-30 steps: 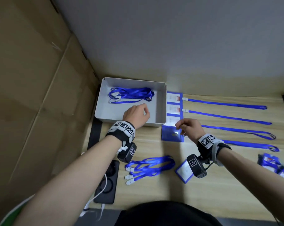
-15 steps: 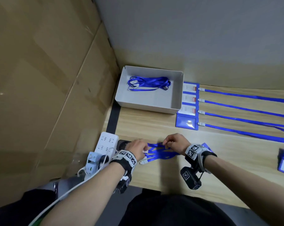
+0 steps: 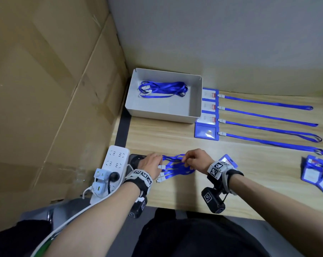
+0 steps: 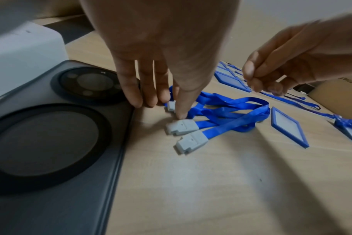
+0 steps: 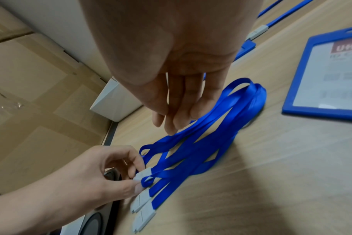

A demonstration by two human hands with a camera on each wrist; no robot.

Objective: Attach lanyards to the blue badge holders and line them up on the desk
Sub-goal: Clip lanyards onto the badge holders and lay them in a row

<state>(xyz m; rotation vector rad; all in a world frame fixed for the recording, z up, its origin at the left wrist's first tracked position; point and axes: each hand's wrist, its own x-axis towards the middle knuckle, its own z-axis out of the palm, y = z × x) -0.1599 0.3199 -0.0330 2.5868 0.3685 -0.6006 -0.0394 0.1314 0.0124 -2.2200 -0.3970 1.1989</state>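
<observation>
Four badge holders (image 3: 207, 132) with lanyards lined up; tray (image 3: 195, 108) holds lanyard bundle (image 3: 162, 89); left hand (image 3: 151, 165) pinches clip (image 4: 171, 106), right hand (image 3: 196, 160) pinches loose lanyards (image 3: 175, 167).

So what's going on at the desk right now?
A person is picking one lanyard out of the loose lanyard bundle near the desk's front edge. The left hand pinches a grey clip; the right hand pinches a blue strap. Four finished badge holders lie lined up beside the white box. One empty holder waits nearby.
</observation>
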